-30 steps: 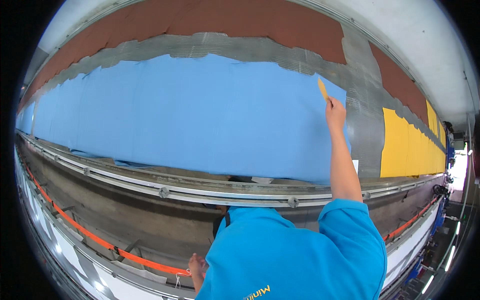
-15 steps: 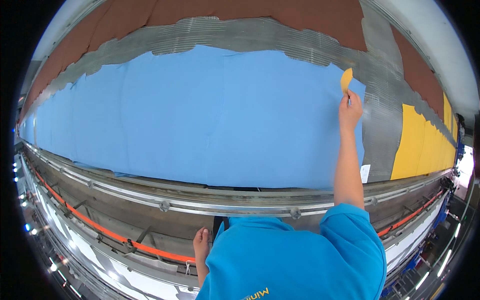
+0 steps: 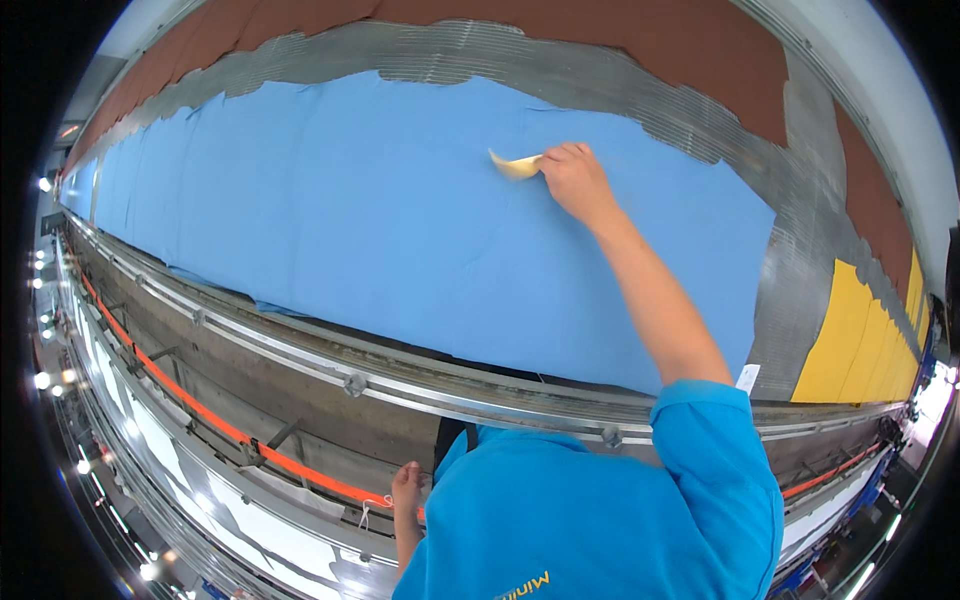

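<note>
Piece, yellow [image 3: 515, 166], curved, slim, blurred: over the blue sheet, contact with it unclear; one end clamped between fingers of the right hand [image 3: 576, 182]. Left hand [image 3: 407, 490]: low beside the body, near the orange strip [image 3: 205, 408]; whether its fingers are together or apart, cannot tell. Worktop [image 3: 800, 225], grey, ribbed: bears blue sheet [image 3: 380, 240], brown sheets [image 3: 690, 50] beyond, yellow sheets [image 3: 850, 345] at right, white slip [image 3: 747, 377] beside the blue edge. Metal rail [image 3: 290, 350]: between person and worktop. Right forearm: across the blue sheet, hiding part.
</note>
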The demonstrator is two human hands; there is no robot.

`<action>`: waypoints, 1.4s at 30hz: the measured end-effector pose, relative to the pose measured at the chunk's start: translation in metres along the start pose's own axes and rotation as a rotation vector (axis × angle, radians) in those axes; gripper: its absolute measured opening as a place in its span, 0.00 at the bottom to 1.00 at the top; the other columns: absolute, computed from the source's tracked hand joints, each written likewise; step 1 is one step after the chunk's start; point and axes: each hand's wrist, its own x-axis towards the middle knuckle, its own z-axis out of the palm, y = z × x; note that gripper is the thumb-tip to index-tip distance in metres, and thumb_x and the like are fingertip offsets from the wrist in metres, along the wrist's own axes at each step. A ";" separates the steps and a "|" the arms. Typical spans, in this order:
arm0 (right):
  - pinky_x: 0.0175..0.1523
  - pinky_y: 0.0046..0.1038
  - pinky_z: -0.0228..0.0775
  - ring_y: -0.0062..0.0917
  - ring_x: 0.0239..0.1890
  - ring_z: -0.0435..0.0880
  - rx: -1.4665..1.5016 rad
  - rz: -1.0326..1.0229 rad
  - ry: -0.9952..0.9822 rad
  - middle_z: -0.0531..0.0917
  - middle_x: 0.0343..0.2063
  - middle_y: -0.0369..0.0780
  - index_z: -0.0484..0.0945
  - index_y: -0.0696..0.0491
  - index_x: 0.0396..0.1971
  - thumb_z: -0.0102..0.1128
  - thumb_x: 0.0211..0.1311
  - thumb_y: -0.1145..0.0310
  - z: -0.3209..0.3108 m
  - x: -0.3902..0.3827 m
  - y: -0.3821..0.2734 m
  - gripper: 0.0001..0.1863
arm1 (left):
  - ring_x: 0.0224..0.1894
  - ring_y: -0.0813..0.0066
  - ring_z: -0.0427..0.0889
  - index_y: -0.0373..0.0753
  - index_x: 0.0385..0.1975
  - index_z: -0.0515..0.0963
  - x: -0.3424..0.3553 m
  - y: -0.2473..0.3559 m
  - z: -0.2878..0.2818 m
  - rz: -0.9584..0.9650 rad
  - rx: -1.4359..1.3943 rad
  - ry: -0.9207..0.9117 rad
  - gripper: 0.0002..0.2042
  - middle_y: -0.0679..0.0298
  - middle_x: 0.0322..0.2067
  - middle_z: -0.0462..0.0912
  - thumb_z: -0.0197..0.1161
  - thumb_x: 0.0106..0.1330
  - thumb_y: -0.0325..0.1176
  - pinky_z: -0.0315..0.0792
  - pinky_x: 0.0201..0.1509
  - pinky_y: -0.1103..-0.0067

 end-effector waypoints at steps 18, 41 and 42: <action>0.43 0.30 0.74 0.33 0.36 0.83 0.220 0.632 0.487 0.84 0.34 0.42 0.83 0.55 0.41 0.60 0.61 0.70 -0.017 0.046 -0.082 0.10 | 0.40 0.76 0.79 0.31 0.49 0.78 -0.004 -0.059 -0.059 -0.009 -0.018 0.093 0.19 0.62 0.38 0.84 0.57 0.73 0.42 0.74 0.46 0.80; 0.42 0.36 0.73 0.39 0.35 0.82 0.014 0.356 -0.052 0.83 0.30 0.45 0.82 0.55 0.36 0.60 0.59 0.73 0.127 -0.023 -0.384 0.07 | 0.32 0.74 0.80 0.40 0.44 0.76 0.226 -0.073 -0.399 -0.084 -0.494 0.125 0.17 0.64 0.36 0.81 0.60 0.70 0.49 0.73 0.31 0.77; 0.42 0.35 0.74 0.39 0.35 0.82 0.066 0.428 -0.006 0.83 0.31 0.45 0.82 0.56 0.36 0.60 0.60 0.73 0.134 -0.014 -0.399 0.07 | 0.32 0.73 0.80 0.40 0.44 0.75 0.233 -0.071 -0.403 -0.094 -0.518 0.091 0.17 0.64 0.36 0.81 0.60 0.70 0.49 0.74 0.31 0.76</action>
